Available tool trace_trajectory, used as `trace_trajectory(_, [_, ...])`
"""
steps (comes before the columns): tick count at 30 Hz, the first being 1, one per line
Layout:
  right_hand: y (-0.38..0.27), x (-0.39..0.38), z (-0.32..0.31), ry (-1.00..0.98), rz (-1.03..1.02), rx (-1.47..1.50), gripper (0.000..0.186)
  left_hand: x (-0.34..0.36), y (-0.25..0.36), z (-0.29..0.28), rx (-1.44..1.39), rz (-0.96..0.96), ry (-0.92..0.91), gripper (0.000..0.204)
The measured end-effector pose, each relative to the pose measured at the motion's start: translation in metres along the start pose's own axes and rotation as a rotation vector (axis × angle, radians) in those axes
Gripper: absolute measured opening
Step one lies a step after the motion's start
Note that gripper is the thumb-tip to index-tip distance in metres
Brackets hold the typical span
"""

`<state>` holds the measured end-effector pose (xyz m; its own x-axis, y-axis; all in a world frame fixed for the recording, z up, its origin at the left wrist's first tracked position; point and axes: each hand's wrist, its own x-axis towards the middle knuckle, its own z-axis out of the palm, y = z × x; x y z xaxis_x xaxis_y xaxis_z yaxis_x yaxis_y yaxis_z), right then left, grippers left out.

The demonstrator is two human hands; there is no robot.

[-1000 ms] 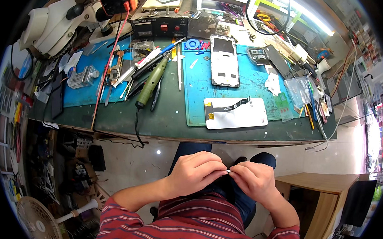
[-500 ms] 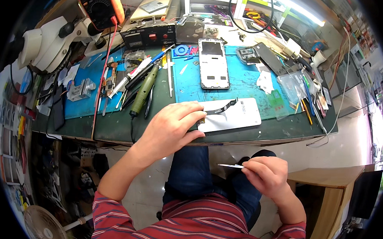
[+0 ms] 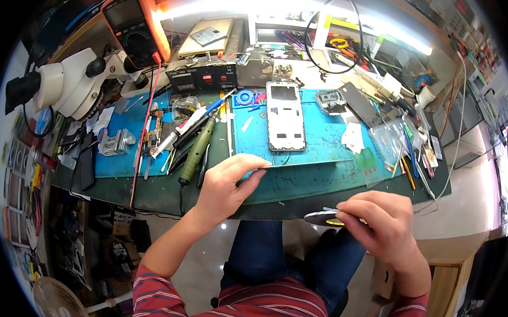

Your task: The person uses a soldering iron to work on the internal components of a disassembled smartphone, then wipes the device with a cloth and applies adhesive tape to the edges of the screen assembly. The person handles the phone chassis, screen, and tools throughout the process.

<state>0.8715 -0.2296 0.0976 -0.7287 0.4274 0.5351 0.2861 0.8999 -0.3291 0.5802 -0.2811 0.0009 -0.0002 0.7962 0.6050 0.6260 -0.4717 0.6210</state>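
Note:
My left hand (image 3: 228, 185) pinches one end of a phone screen panel (image 3: 311, 164), which is tilted nearly edge-on, so its faces are mostly hidden. To the right, over the front edge of the bench, my right hand (image 3: 381, 224) grips a thin, round roll of tape (image 3: 323, 217) with a black side and a yellow mark. The fingers cover the roll's right part. Beyond the panel, a pale phone frame (image 3: 285, 120) with dark cut-outs lies on the blue mat (image 3: 253, 141), touched by neither hand.
A green pen-shaped tool (image 3: 194, 155) and several hand tools lie left of the mat. An orange multimeter (image 3: 135, 33) and a white microscope (image 3: 72, 81) stand at the back left. Plastic bags (image 3: 389, 144), a green card (image 3: 369, 167) and screwdrivers are at the right.
The panel has turned from lying white side up with its black flex cable showing to nearly edge-on. My right hand has moved right, and the roll has tilted to show its dark side.

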Motion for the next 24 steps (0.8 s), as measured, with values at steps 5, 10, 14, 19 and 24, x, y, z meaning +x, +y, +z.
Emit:
trace_trajectory(5, [0.012, 0.059, 0.012, -0.142, -0.084, -0.019, 0.01, 0.001, -0.001, -0.003, -0.092, -0.093, 0.0, 0.02])
trace_trajectory(10, [0.031, 0.09, 0.042, -0.263, -0.093, -0.006, 0.011, -0.003, 0.0, -0.001, -0.216, -0.226, 0.013, 0.019])
trace_trajectory(14, [0.037, 0.099, 0.053, -0.254, -0.09, 0.036, 0.01, -0.002, 0.0, -0.001, -0.269, -0.271, 0.017, 0.018])
trace_trajectory(19, [0.036, 0.102, 0.057, -0.25, -0.072, 0.023, 0.01, 0.001, 0.0, -0.001, -0.265, -0.261, 0.063, 0.018])
trace_trajectory(24, [0.036, 0.104, 0.06, -0.288, -0.044, 0.048, 0.01, 0.0, -0.002, 0.001, -0.283, -0.252, 0.099, 0.016])
